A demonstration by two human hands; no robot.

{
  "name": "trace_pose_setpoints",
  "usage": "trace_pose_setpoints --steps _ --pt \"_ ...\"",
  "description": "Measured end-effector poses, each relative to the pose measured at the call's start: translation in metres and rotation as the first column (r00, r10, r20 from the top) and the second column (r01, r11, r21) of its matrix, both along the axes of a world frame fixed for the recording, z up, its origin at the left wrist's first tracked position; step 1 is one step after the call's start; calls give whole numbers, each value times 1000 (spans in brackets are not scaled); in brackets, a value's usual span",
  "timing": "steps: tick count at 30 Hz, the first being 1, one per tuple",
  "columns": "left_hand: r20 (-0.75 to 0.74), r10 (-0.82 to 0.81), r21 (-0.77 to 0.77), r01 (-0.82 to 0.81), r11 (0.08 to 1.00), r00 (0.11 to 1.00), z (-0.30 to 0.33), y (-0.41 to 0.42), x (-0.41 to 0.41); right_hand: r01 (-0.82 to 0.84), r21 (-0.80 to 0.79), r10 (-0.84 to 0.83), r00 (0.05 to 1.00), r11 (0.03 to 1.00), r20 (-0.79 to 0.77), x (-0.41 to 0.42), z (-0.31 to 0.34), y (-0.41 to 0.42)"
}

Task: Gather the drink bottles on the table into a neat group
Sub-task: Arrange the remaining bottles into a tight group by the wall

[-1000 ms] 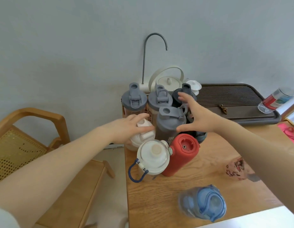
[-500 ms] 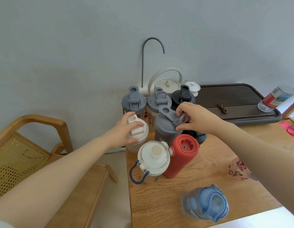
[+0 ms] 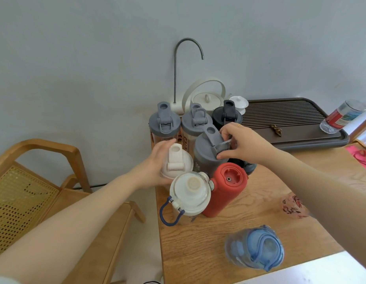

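Observation:
Several drink bottles stand bunched at the table's far left corner. My left hand (image 3: 157, 160) wraps the side of a white-lidded bottle (image 3: 177, 160). My right hand (image 3: 242, 143) pinches the lid and carry loop of a dark grey shaker bottle (image 3: 205, 154). Behind them stand two grey-lidded clear shakers (image 3: 164, 121) (image 3: 196, 121) and a black-lidded one (image 3: 227, 115). In front are a clear bottle with a white lid and blue loop (image 3: 189, 193) and a red bottle (image 3: 225, 189). A blue bottle (image 3: 255, 248) stands apart near the front edge.
The wooden table (image 3: 249, 214) holds a dark tea tray (image 3: 290, 124) at the back, a white kettle (image 3: 205, 97) under a curved spout, a plastic water bottle (image 3: 341, 117) far right, and a floral glass (image 3: 291, 206). A wooden rattan chair (image 3: 34, 191) stands left.
My left hand slid from the top of the white-lidded bottle to its side. My right hand closed onto the dark grey shaker's lid, and that bottle now leans slightly.

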State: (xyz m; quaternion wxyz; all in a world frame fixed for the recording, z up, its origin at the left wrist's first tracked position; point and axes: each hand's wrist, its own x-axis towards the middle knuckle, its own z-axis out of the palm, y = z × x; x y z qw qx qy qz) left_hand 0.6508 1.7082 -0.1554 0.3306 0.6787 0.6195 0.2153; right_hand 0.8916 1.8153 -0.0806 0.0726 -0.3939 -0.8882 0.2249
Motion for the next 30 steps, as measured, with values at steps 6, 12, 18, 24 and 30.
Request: trace_pose_setpoints --steps 6,12,18,24,30 --pt "41 116 11 -117 993 992 -6 0 0 54 185 -54 999 981 -8 -8 -11 -8" --pt "35 171 65 -173 983 985 -12 -1 5 44 17 -43 996 999 -79 7 -1 -10" --pt "-83 213 81 -207 975 974 -8 -3 10 241 -144 -220 964 960 146 70 -21 -5" --pt "-138 256 43 -253 967 957 -2 -1 20 225 -138 -208 970 965 128 61 -60 1" --pt "-120 290 49 -286 957 949 2 1 23 375 -23 -370 922 927 109 50 -66 4"
